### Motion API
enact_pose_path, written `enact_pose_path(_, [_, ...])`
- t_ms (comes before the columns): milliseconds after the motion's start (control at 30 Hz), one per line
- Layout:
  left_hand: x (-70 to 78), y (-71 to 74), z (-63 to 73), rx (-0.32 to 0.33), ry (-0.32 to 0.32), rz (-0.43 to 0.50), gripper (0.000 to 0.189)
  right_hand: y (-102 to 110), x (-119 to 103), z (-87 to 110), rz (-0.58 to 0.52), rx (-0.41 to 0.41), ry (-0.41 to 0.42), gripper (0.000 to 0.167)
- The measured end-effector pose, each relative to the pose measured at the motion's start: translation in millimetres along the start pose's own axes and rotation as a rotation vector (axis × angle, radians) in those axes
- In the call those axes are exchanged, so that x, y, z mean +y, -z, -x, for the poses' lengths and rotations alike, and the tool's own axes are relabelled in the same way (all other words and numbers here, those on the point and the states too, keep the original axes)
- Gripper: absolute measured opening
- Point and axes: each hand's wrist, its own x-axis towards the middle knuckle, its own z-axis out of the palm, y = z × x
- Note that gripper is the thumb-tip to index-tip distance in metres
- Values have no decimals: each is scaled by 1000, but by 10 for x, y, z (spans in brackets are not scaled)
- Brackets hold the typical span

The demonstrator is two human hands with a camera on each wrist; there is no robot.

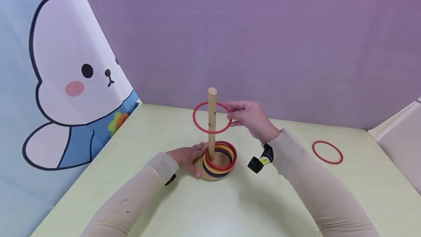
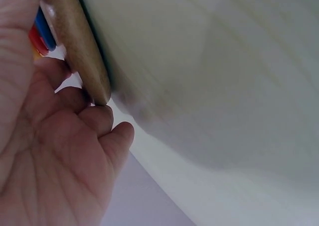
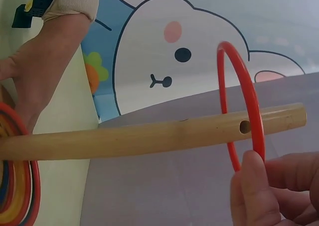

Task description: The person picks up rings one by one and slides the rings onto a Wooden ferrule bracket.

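Observation:
A wooden post (image 1: 212,120) stands upright on a round wooden base (image 1: 204,173). My right hand (image 1: 251,118) pinches a red ring (image 3: 247,86) by its side, between thumb and fingers. That ring encircles the post near its upper end, well above the stack. Around the foot of the post lie several stacked rings (image 1: 232,164) in red, yellow and blue, off-centre toward the right. My left hand (image 1: 189,158) grips the left edge of the base; in the left wrist view its fingers curl against the base's rim (image 2: 82,47).
Another red ring (image 1: 332,162) lies flat on the pale table (image 1: 210,207), off to the right. A purple cloth (image 1: 263,46) hangs behind the table, and a rabbit-print cloth (image 1: 65,101) hangs at the left. At the far right is a white panel (image 1: 401,138).

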Motion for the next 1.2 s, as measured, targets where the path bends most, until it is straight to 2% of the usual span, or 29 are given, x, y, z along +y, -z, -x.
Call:
enact_pose_path(233, [-13,-10,-8,2,-9,-1,100,3,48,-33,25,-58,-54,39])
enact_pose_path(533, [5,-3,10,4,-5,-9,101,-5,192,-76,27,-85,-91,37])
enact_pose_path(700, [1,0,13,5,-6,8,102,-11,248,-90,36,-95,-106,37])
enact_pose_path(933, [-16,-12,5,8,-14,-18,100,-6,354,-86,63,-98,-108,38])
enact_pose_path(1200, [-23,-29,-36,14,19,33,102,22,591,-73,56,-81,-140,36])
